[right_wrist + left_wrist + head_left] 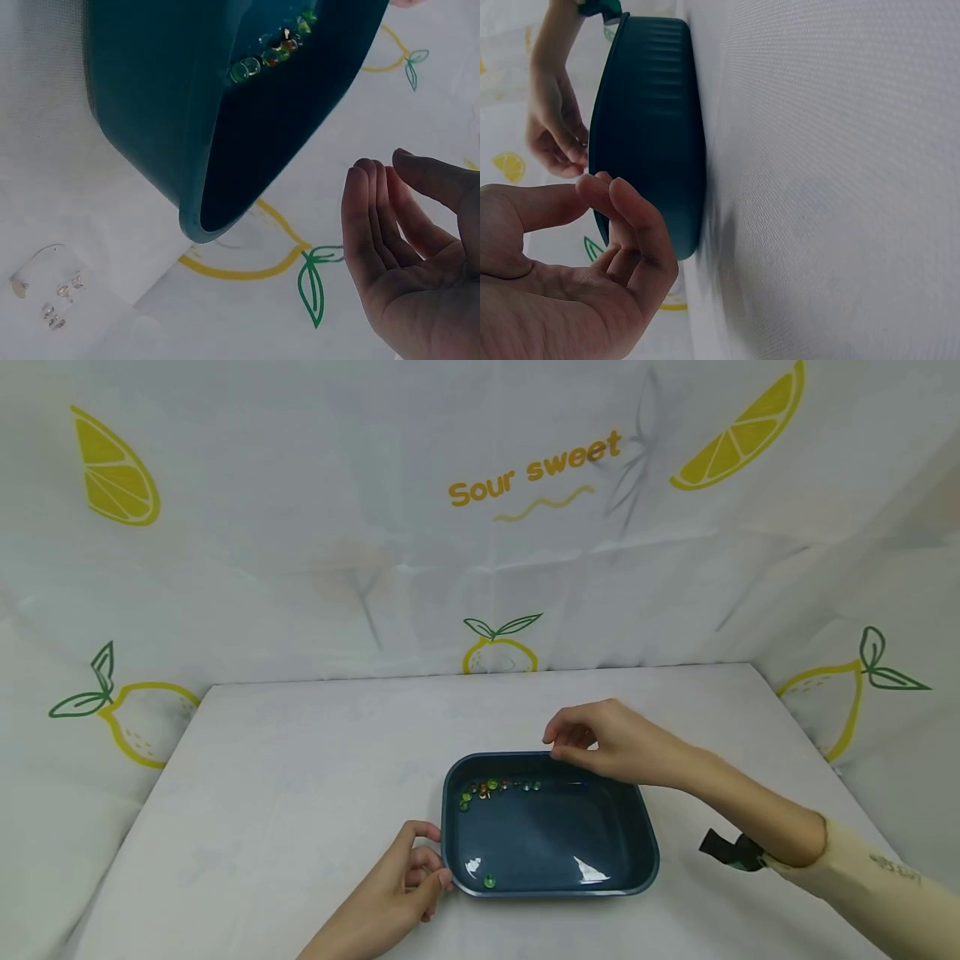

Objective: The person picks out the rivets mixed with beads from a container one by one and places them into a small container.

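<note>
The left hand (397, 885) sits at the lower middle of the head view, its fingers loosely curled with the thumb tip against the near left corner of the dark teal tray (551, 889); the left wrist view shows the fingertips (619, 196) meeting the tray's ribbed outer wall (656, 112) without closing round it. The right hand (607, 743) hovers right of centre over the tray's far rim, its fingers bent downward with thumb and forefinger drawn near each other; whether they pinch anything cannot be told, and in the right wrist view the palm (416, 255) looks relaxed and bare. The tray lies between the two hands, slightly right of the frame's centre, on a white tablecloth (285, 793). Inside it, a cluster of small coloured beads (491, 788) lines the far left wall, just left of the right fingers, and a single green bead (489, 882) rests by the near left corner, close to the left thumb. A lemon-printed backdrop (525, 477) fills the upper half.
</note>
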A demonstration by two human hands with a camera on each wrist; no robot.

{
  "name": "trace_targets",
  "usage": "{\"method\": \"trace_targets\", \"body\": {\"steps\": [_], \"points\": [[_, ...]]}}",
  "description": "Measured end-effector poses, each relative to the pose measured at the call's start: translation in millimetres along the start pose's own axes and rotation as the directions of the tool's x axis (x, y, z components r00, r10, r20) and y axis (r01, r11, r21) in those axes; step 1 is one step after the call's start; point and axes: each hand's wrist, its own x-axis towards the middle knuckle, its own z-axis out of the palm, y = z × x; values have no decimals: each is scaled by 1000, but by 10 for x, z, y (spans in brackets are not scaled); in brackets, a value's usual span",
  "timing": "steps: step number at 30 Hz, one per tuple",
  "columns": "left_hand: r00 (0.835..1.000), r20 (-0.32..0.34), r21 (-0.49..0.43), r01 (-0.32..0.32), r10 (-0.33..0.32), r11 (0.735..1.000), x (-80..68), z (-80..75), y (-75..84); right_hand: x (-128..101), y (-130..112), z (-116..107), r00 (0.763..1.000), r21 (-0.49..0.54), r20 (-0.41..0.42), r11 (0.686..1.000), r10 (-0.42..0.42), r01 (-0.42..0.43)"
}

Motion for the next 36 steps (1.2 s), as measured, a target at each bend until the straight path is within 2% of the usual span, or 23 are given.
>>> {"method": "trace_targets", "body": {"steps": [13,21,36], "points": [[1000,3,7,-6,6,1000,4,2,8,146,8,158,990,111,138,994,-37,22],[1000,9,6,-3,3,1000,11,0,0,185,39,320,975,126,215,992,-49,22],[1000,12,-21,14,-14,1000,12,2,9,234,38,523,961,160,278,986,-9,-37]]}}
